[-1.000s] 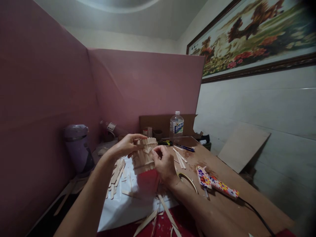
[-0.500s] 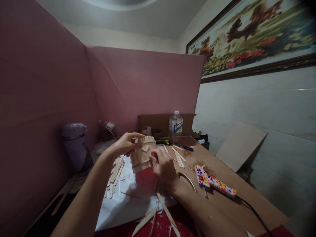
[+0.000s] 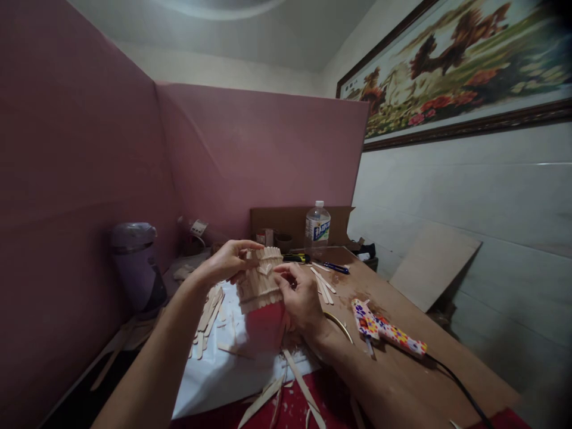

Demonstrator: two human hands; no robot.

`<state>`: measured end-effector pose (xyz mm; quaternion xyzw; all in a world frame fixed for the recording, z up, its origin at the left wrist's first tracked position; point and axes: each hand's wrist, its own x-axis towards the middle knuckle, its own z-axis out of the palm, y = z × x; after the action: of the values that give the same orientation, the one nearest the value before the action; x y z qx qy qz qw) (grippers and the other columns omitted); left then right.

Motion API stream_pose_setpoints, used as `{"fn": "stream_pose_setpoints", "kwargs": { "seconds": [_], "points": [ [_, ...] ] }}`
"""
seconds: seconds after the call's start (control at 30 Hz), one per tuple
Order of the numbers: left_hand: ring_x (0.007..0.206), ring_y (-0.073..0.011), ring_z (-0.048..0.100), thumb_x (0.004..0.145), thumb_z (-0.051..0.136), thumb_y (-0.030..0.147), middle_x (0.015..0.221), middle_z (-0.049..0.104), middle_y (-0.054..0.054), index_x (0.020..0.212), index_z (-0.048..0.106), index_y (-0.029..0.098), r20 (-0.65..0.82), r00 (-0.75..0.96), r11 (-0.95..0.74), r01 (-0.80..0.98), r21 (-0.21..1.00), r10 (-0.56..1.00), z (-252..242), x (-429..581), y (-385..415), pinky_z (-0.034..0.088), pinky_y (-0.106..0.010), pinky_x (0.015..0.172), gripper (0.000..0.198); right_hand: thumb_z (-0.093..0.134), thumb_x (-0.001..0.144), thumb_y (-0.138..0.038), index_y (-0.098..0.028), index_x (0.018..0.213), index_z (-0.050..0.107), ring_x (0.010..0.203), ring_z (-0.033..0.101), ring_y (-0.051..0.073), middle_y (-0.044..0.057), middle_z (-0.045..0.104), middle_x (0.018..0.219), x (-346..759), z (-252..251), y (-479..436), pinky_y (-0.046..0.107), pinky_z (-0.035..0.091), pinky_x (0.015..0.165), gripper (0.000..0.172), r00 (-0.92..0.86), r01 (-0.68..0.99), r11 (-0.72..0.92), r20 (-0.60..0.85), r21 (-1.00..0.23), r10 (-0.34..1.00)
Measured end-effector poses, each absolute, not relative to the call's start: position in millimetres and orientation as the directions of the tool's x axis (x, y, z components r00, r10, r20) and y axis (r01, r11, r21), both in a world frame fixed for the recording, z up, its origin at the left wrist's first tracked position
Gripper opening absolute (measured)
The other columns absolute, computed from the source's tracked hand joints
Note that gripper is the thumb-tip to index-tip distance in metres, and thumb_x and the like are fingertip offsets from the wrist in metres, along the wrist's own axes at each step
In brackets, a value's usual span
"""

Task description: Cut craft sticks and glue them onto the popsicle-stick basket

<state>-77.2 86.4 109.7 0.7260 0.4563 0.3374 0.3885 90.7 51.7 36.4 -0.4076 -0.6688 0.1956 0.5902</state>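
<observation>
My left hand (image 3: 229,261) is closed on the upper left side of a small panel of wooden craft sticks (image 3: 257,285), holding it tilted above the table. The sticks lie side by side, with crosswise strips near the top and bottom. On its face sits a small pale V-shaped wooden piece (image 3: 265,269). My right hand (image 3: 300,296) is at the panel's right side, thumb and index finger pinched close to that V-shaped piece. What lies between those fingertips is too small to make out.
Loose craft sticks (image 3: 210,316) lie left on white paper (image 3: 196,381). A flower-patterned glue gun (image 3: 386,332) with a cord rests right. Behind are a utility knife (image 3: 297,258), a blue pen-like tool (image 3: 336,268) and a plastic bottle (image 3: 317,229). A purple flask (image 3: 138,268) stands left.
My right hand has shifted slightly, its thumb and index finger now pinched nearer the V-shaped piece instead of gripping the panel's right edge. My left hand and the panel have barely moved.
</observation>
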Motion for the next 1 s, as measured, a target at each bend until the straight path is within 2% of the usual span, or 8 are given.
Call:
{"fn": "stream_pose_setpoints", "kwargs": {
  "seconds": [0.13, 0.2, 0.27, 0.47, 0.8, 1.0],
  "points": [
    [0.025, -0.0033, 0.034, 0.072, 0.062, 0.022, 0.038, 0.04, 0.011, 0.118, 0.052, 0.009, 0.129, 0.36, -0.278, 0.398, 0.874, 0.924, 110.2, -75.6, 85.6, 0.022, -0.015, 0.028, 0.049, 0.056, 0.074, -0.028, -0.019, 0.077, 0.06, 0.051, 0.051, 0.012, 0.0, 0.058, 0.063, 91.9, 39.2, 56.3, 0.022, 0.037, 0.045, 0.01, 0.045, 0.061, 0.444, 0.447, -0.894, 0.893],
    [0.025, -0.003, 0.034, 0.072, 0.063, 0.022, 0.039, 0.041, 0.01, 0.117, 0.053, 0.009, 0.125, 0.358, -0.273, 0.398, 0.876, 0.925, 110.9, -74.6, 84.8, 0.023, -0.015, 0.028, 0.048, 0.058, 0.071, -0.03, -0.018, 0.075, 0.058, 0.047, 0.05, 0.011, -0.001, 0.057, 0.061, 92.6, 39.6, 58.7, 0.021, 0.034, 0.04, 0.013, 0.049, -0.048, 0.359, 0.357, -0.932, 0.933],
    [0.026, -0.0031, 0.034, 0.072, 0.063, 0.022, 0.039, 0.041, 0.01, 0.118, 0.052, 0.009, 0.127, 0.358, -0.275, 0.4, 0.874, 0.925, 111.6, -73.4, 83.9, 0.023, -0.015, 0.028, 0.049, 0.06, 0.069, -0.032, -0.017, 0.073, 0.057, 0.046, 0.05, 0.011, -0.001, 0.057, 0.06, 92.9, 39.4, 61.1, 0.021, 0.034, 0.04, 0.016, 0.059, -0.097, 0.333, 0.329, -0.938, 0.943],
    [0.026, -0.0039, 0.035, 0.072, 0.061, 0.02, 0.039, 0.04, 0.01, 0.117, 0.053, 0.01, 0.131, 0.363, -0.289, 0.424, 0.858, 0.922, 112.0, -70.4, 83.1, 0.026, -0.016, 0.028, 0.046, 0.061, 0.065, -0.027, -0.015, 0.066, 0.061, 0.053, 0.048, 0.011, -0.002, 0.056, 0.057, 92.2, 36.7, 67.2, 0.022, 0.038, 0.051, 0.012, 0.125, 0.015, 0.422, 0.42, -0.906, 0.899],
    [0.028, -0.005, 0.037, 0.074, 0.059, 0.023, 0.038, 0.04, 0.01, 0.117, 0.052, 0.009, 0.136, 0.389, -0.326, 0.479, 0.815, 0.911, 114.0, -70.0, 80.9, 0.027, -0.016, 0.03, 0.046, 0.062, 0.065, -0.027, -0.015, 0.066, 0.061, 0.054, 0.05, 0.012, -0.001, 0.057, 0.058, 90.3, 37.4, 63.2, 0.023, 0.04, 0.052, 0.012, 0.129, 0.056, 0.399, 0.403, -0.915, 0.906],
    [0.032, -0.0046, 0.038, 0.069, 0.065, 0.035, 0.044, 0.04, 0.01, 0.117, 0.051, 0.013, 0.125, 0.42, -0.351, 0.521, 0.778, 0.899, 115.9, -71.1, 79.3, 0.029, -0.017, 0.033, 0.055, 0.061, 0.067, -0.027, -0.015, 0.065, 0.061, 0.054, 0.049, 0.012, -0.001, 0.057, 0.058, 91.6, 37.6, 62.8, 0.023, 0.039, 0.052, 0.012, 0.129, 0.11, 0.407, 0.419, -0.907, 0.899]
  ]
}}
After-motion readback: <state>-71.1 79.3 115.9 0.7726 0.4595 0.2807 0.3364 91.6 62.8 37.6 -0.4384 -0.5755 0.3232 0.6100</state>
